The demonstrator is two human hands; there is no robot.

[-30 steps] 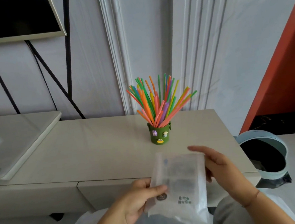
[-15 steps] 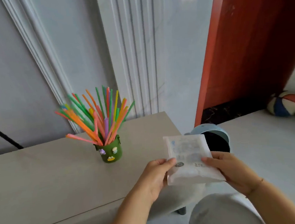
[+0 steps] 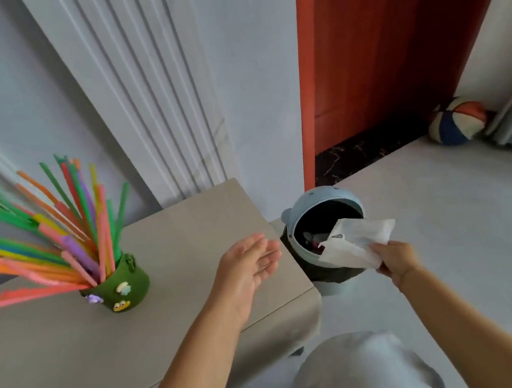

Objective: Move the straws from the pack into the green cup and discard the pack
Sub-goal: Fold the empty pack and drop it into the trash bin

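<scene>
A green cup (image 3: 124,285) with small stickers stands on the beige table (image 3: 189,217) at the left, and many coloured straws (image 3: 64,227) fan out of it. My right hand (image 3: 396,259) grips the empty clear pack (image 3: 356,242) by one corner and holds it right at the opening of a light-blue bin (image 3: 316,201) on the floor beside the table's right end. My left hand (image 3: 248,263) hovers above the table's right edge, palm open and fingers apart, with nothing in it.
The bin has a dark liner and some rubbish inside. A red door frame (image 3: 305,98) rises behind it. A striped ball (image 3: 457,119) lies on the pale floor at the far right. My knee (image 3: 366,365) shows at the bottom.
My view has swung to the right. The left hand has let go of the pack and opened over the table. The right hand has carried the pack out to the bin's opening.
</scene>
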